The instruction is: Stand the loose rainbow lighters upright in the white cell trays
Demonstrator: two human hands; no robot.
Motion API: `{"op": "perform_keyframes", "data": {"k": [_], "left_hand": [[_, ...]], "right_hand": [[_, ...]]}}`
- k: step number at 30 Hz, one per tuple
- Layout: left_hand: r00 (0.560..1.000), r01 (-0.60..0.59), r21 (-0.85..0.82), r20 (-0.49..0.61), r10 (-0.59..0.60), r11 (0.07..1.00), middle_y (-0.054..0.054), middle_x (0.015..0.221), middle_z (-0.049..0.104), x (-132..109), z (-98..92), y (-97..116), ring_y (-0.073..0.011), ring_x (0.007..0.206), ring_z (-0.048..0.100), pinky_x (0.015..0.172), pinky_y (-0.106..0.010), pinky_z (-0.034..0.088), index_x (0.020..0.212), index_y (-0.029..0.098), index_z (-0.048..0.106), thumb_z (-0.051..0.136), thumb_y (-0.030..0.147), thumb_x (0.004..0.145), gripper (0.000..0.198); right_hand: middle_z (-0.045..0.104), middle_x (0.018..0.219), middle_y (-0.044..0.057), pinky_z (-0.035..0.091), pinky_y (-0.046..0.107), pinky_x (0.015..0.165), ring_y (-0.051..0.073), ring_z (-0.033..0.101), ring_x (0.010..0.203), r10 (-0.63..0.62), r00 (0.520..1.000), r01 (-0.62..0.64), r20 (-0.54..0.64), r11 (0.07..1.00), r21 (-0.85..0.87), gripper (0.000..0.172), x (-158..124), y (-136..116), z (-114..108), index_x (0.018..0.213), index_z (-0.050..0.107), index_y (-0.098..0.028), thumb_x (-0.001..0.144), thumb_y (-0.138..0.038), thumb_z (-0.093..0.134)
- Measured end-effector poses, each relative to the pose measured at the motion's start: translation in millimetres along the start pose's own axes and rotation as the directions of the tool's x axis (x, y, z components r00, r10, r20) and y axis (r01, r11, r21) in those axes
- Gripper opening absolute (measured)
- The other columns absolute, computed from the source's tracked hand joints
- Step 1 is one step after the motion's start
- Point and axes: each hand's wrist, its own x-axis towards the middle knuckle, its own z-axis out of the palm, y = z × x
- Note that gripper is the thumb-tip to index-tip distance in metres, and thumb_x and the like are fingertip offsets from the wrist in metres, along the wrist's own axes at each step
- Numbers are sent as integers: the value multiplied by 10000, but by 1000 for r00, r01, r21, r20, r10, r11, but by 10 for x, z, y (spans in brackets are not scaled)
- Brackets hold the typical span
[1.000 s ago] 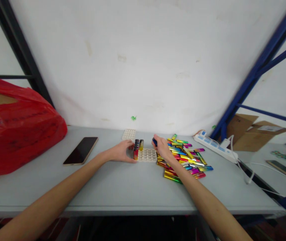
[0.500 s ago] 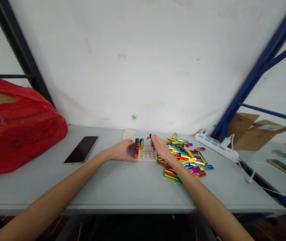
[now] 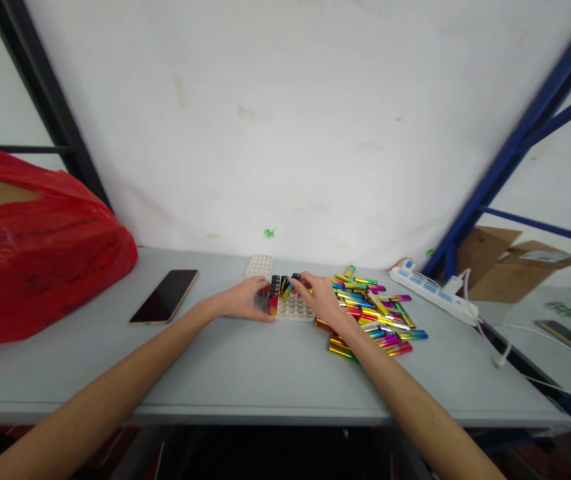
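White and dimpled with holes, the tray (image 3: 295,310) lies on the grey table (image 3: 225,373), a row of black-topped lighters (image 3: 273,300) upright at its left end, where the left hand (image 3: 243,299) curves, thumb and fingers apart; whether they grip anything I cannot tell. Pinched in the fingers of the right hand (image 3: 319,295), a tilted lighter (image 3: 288,289) leans above the tray, left of a shiny, many-coloured heap of lighters (image 3: 373,313).
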Motion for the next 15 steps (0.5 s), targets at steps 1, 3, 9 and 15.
{"op": "perform_keyframes", "data": {"k": [1,3,9,15], "left_hand": [[1000,-2,-1,2,2,1000,-91,1088,707,0,0,-2,-325,1012,683,946,-411,550,1072,192,688,832,719,729,644],[1000,-4,-4,10,4,1000,-95,1097,705,2,1,-9,-330,1023,683,961,-416,548,1080,190,688,831,714,734,644],[1000,-11,-20,17,11,1000,-98,1134,702,2,1,-17,-339,1063,683,999,-424,540,1130,196,691,837,700,742,652],[1000,-14,-29,23,15,999,-116,1185,711,-8,-5,-24,-353,1119,677,1044,-450,528,1187,195,688,847,692,745,684]], "right_hand": [[779,818,40,422,253,704,177,697,733,9,999,-9,33,1000,-24,405,4,5,13,863,632,-214,1108,-525,547],[786,838,53,417,248,697,179,705,749,15,995,-6,99,996,-93,375,14,13,35,910,649,-205,1117,-500,546],[793,992,103,403,266,729,200,710,850,-39,984,99,172,929,-357,275,30,-62,74,1055,711,-190,1114,-428,587],[779,968,113,438,312,833,224,711,888,-32,987,104,159,875,-472,453,40,-84,-30,1016,752,-191,1135,-529,475]]}}
